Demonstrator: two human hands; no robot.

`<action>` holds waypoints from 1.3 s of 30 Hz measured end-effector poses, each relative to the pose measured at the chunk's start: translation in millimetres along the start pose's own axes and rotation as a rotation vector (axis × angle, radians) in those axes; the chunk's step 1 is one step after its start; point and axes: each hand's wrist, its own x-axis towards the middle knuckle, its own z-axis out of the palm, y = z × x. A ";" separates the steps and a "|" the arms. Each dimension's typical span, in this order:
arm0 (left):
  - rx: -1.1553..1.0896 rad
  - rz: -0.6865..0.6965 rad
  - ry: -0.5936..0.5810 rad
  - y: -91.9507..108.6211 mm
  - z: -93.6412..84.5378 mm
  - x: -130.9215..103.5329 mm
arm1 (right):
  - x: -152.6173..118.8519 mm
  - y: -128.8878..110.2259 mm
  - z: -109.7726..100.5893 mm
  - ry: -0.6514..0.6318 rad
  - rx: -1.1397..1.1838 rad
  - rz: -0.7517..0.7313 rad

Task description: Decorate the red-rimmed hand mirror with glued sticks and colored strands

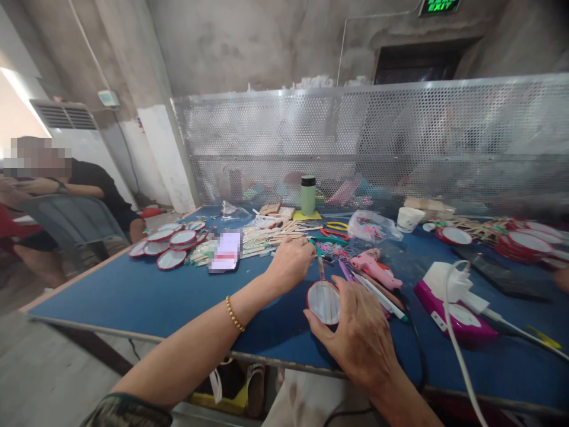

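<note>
Just above the table front, my right hand (362, 332) curls its thumb and fingers around the rim of a small round fan (323, 302). The fan has a pale, see-through face, a red edge and a thin handle pointing away from me. My left hand (291, 259) is closed in a pinch at the handle's far end, beside some green cord; what exactly the fingertips hold is hidden. Right of the handle lie several pens (377, 293) and a pink glue gun (377, 268).
On the blue table (133, 302) are piled fans (171, 259), a phone (226, 250), wooden sticks (262, 242), a green bottle (308, 197), a paper cup (409, 219) and a magenta power strip (471, 323) with white cables. A perforated metal panel (284, 142) stands behind. Another person (95, 184) sits left.
</note>
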 end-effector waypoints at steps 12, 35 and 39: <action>0.010 -0.003 -0.007 0.5 -0.2 0.1 | 0.0 0.4 0.0 -0.001 0.006 -0.006; 0.013 0.007 0.008 0.2 0.9 -0.2 | -0.7 0.3 0.2 -0.006 0.005 -0.010; 0.022 0.004 -0.003 0.8 -0.2 -0.4 | -0.7 0.6 0.0 -0.013 0.000 -0.015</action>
